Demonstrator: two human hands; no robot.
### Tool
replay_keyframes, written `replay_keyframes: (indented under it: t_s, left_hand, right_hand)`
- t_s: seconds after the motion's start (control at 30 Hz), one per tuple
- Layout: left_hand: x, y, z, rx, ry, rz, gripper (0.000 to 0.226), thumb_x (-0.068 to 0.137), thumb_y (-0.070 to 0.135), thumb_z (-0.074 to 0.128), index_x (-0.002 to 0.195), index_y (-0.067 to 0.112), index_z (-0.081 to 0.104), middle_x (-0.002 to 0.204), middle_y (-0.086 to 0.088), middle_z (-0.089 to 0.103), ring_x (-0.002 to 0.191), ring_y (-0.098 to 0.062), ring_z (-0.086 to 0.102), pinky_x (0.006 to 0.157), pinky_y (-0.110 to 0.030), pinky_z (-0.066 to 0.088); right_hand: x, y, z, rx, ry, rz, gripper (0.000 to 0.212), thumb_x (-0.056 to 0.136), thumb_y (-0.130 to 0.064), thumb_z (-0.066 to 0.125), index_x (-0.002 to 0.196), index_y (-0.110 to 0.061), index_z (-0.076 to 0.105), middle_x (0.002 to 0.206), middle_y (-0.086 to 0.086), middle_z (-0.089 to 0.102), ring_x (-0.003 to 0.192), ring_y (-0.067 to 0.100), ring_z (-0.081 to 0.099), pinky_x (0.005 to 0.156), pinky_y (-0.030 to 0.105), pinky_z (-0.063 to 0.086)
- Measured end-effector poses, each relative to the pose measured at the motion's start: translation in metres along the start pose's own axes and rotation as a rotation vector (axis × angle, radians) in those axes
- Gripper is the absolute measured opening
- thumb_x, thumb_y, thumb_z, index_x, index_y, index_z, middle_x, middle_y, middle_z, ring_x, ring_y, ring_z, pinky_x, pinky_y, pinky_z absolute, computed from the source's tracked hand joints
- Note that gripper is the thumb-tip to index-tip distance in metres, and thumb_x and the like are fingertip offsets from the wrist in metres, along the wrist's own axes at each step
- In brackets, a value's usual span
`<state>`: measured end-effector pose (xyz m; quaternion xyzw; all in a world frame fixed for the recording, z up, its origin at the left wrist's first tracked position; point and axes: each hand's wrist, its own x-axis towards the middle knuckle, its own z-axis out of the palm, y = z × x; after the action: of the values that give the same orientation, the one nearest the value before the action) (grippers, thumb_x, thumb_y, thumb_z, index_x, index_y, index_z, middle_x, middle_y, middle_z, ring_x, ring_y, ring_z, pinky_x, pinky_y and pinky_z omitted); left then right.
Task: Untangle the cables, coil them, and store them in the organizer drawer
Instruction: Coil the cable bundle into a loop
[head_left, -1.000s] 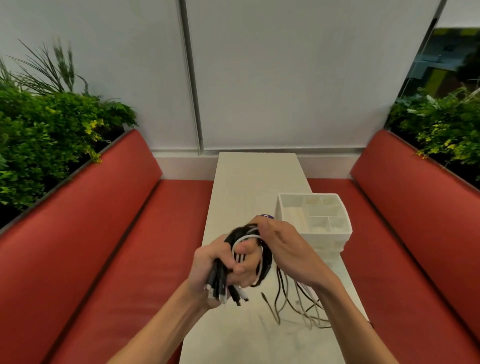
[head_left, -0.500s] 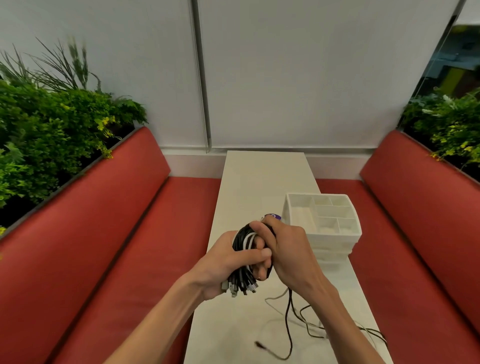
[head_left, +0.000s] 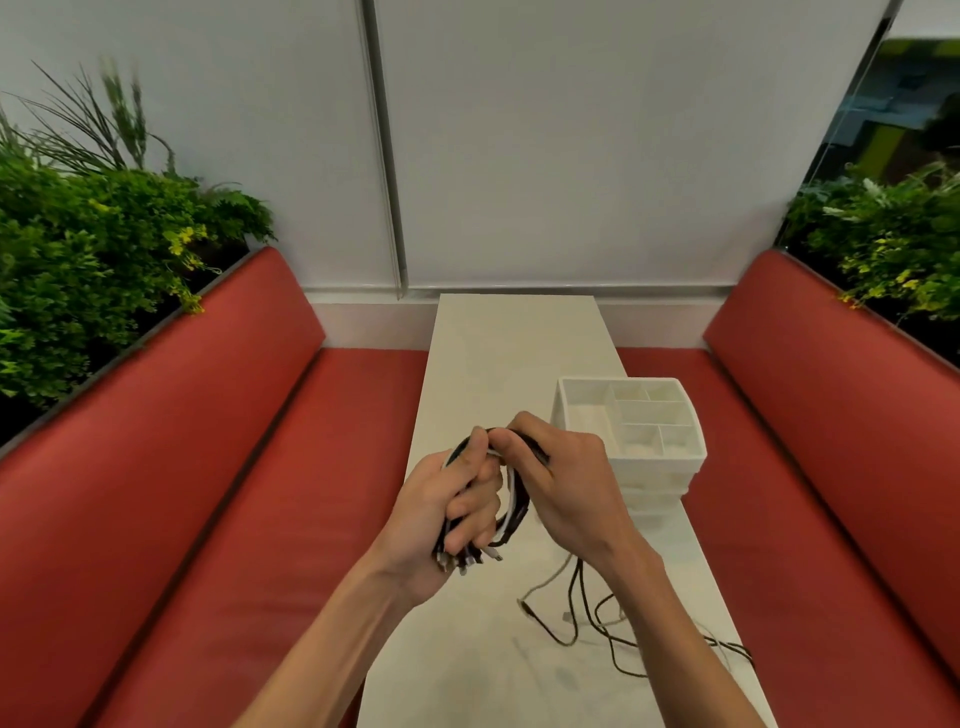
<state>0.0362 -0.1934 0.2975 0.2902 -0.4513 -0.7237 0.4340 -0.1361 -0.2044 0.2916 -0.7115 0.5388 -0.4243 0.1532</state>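
Note:
A bundle of black and white cables (head_left: 514, 506) is held above the narrow white table (head_left: 514, 343). My left hand (head_left: 452, 509) is closed around the bundle's lower part, with several plug ends sticking out below the fist. My right hand (head_left: 566, 488) grips the looped top of the same bundle from the right. Loose cable tails (head_left: 587, 618) hang down and trail over the table under my right wrist. The white organizer (head_left: 631, 418), with open compartments on top and drawers below, stands just right of my hands.
Red padded benches (head_left: 218, 467) run along both sides of the table. Green plants (head_left: 88, 249) fill planters behind each backrest. A white wall closes the far end.
The looped bundle has been wound tighter between my hands. The loose tails have shifted on the table, and the view has drifted slightly.

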Motion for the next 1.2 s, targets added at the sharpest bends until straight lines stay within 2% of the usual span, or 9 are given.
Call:
replay_keyframes:
  t_s: [0.17, 0.27, 0.4, 0.53, 0.67, 0.87, 0.97, 1.03, 1.2]
  left_hand:
    - [0.000, 0.007, -0.004, 0.103, -0.012, -0.062, 0.057, 0.101, 0.054, 0.061, 0.070, 0.012, 0.039, 0.052, 0.002, 0.020, 0.035, -0.011, 0.021, 0.048, -0.033, 0.027]
    - [0.000, 0.014, -0.010, 0.053, -0.060, -0.115, 0.043, 0.100, 0.048, 0.062, 0.072, 0.019, 0.047, 0.052, 0.005, 0.021, 0.035, -0.011, 0.019, 0.046, -0.030, 0.031]
    - [-0.004, 0.018, -0.014, 0.022, -0.054, -0.118, 0.042, 0.102, 0.046, 0.065, 0.073, 0.019, 0.048, 0.053, 0.007, 0.021, 0.034, -0.008, 0.020, 0.044, -0.027, 0.035]
    - [-0.008, 0.015, -0.014, -0.021, -0.070, -0.232, 0.054, 0.094, 0.066, 0.066, 0.074, 0.019, 0.050, 0.053, 0.007, 0.020, 0.036, -0.009, 0.017, 0.046, -0.028, 0.029]
    - [-0.007, 0.020, -0.020, -0.001, -0.084, -0.330, 0.054, 0.099, 0.066, 0.059, 0.074, 0.018, 0.053, 0.052, 0.009, 0.021, 0.036, -0.009, 0.017, 0.044, -0.027, 0.030]
    - [-0.012, 0.034, -0.013, 0.082, -0.108, -0.302, 0.046, 0.101, 0.054, 0.061, 0.074, 0.017, 0.053, 0.053, 0.007, 0.018, 0.036, -0.009, 0.015, 0.043, -0.026, 0.029]
    - [-0.007, 0.039, -0.007, -0.050, -0.106, -0.248, 0.045, 0.105, 0.050, 0.056, 0.073, 0.019, 0.051, 0.053, 0.009, 0.019, 0.035, -0.007, 0.017, 0.045, -0.027, 0.027]
    - [-0.002, 0.038, -0.007, -0.199, -0.115, -0.227, 0.042, 0.106, 0.048, 0.057, 0.075, 0.019, 0.051, 0.052, 0.011, 0.021, 0.036, -0.008, 0.016, 0.048, -0.028, 0.023]
    - [0.010, 0.031, -0.021, -0.616, -0.202, -0.141, 0.039, 0.111, 0.046, 0.050, 0.080, 0.021, 0.047, 0.053, 0.011, 0.027, 0.035, -0.011, 0.025, 0.048, -0.022, 0.035]
  right_hand:
    - [0.001, 0.011, -0.014, -0.340, -0.046, -0.012, 0.077, 0.094, -0.092, 0.013, 0.081, -0.023, 0.044, 0.064, -0.004, 0.054, 0.064, 0.020, 0.053, 0.058, 0.040, 0.041]
    - [-0.003, 0.022, -0.020, -0.094, -0.220, 0.026, 0.065, 0.098, -0.088, 0.020, 0.081, -0.028, 0.040, 0.069, -0.005, 0.051, 0.066, 0.016, 0.048, 0.064, 0.045, 0.042]
    - [-0.013, 0.045, -0.028, 0.201, -0.416, 0.048, 0.065, 0.107, -0.075, 0.029, 0.086, -0.015, 0.042, 0.077, -0.007, 0.040, 0.072, 0.012, 0.036, 0.069, 0.039, 0.035]
    - [-0.012, 0.050, -0.039, 0.128, -0.384, 0.075, 0.066, 0.111, -0.069, 0.021, 0.088, -0.016, 0.051, 0.084, 0.009, 0.054, 0.080, 0.028, 0.051, 0.078, 0.038, 0.042]
    - [-0.006, 0.051, -0.053, -0.021, -0.330, -0.102, 0.042, 0.119, -0.043, 0.028, 0.086, -0.023, 0.046, 0.084, -0.006, 0.048, 0.082, 0.021, 0.045, 0.079, 0.035, 0.040]
    - [-0.008, 0.076, -0.037, -0.249, -0.129, -0.094, 0.039, 0.104, -0.076, 0.022, 0.089, -0.042, 0.031, 0.079, -0.021, 0.050, 0.072, 0.008, 0.044, 0.062, 0.022, 0.030]
    - [-0.016, 0.081, -0.019, 0.030, -0.147, 0.038, 0.059, 0.103, -0.081, 0.023, 0.085, -0.027, 0.040, 0.064, -0.013, 0.045, 0.057, 0.007, 0.040, 0.055, 0.025, 0.028]
    - [-0.022, 0.080, -0.010, 0.258, -0.233, 0.170, 0.062, 0.110, -0.069, 0.030, 0.082, -0.014, 0.043, 0.066, -0.012, 0.041, 0.058, 0.004, 0.034, 0.056, 0.025, 0.030]
    - [-0.030, 0.070, -0.018, 0.591, -0.455, 0.391, 0.046, 0.115, -0.054, 0.039, 0.079, -0.024, 0.038, 0.077, 0.000, 0.026, 0.065, 0.016, 0.022, 0.059, 0.027, 0.037]
